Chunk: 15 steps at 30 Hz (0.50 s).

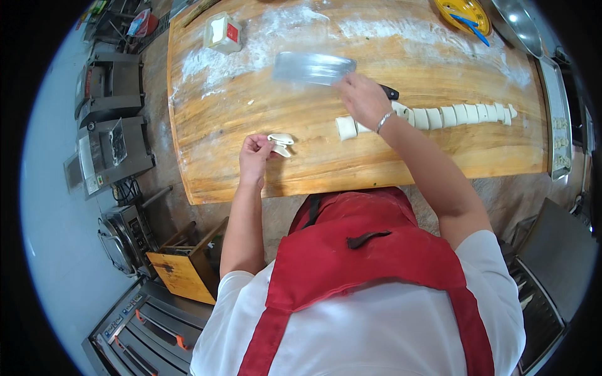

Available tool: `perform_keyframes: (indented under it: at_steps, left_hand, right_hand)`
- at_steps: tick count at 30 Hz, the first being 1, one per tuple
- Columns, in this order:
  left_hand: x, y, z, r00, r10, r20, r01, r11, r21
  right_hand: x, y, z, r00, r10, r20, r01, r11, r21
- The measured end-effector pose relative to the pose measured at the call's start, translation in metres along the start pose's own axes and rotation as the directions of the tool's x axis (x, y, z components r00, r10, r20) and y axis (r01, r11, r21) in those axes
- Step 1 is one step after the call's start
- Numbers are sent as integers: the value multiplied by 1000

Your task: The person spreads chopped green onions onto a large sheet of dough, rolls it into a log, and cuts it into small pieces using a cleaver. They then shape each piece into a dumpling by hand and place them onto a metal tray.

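Note:
A small folded piece of white dough point(281, 144) is pinched between the thumb and fingers of my left hand point(256, 154), close above the floured wooden worktable point(310, 174). Farther right and forward, my right hand point(364, 99) is at the handle end of a broad metal cleaver point(312, 68), whose blade points left and looks blurred. Whether its fingers grip the cleaver's black handle point(390, 92) is hard to tell. Below and right of that hand runs a row of cut white dough pieces point(447, 116), partly hidden by my right wrist. Dark bits show in some pieces.
A clear tub of white powder point(223, 33) stands at the back left. At the back right are a yellow bowl point(463, 14) with a blue tool point(472, 29) and a large metal bowl point(517, 26). A metal tray point(556, 117) with small dough pieces lies along the right edge.

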<state>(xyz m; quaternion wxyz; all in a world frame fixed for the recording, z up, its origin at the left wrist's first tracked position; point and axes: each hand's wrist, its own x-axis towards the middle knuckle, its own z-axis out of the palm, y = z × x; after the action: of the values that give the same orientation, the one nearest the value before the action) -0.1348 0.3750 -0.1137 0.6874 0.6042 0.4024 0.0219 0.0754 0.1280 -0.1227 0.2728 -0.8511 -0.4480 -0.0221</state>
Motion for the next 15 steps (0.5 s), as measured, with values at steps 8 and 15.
perform_keyframes:
  at_steps: [8, 15]
  left_hand:
    - [-26, 47, 68, 976, 83, 203, -73, 996, -56]
    - [-84, 58, 239, 932, -21, 362, 120, 960, -252]
  right_hand:
    - [-59, -69, -56, 928, 248, 280, -367, 741, 562]
    - [-117, 2, -130, 956, 277, 100, -267, 677, 685]
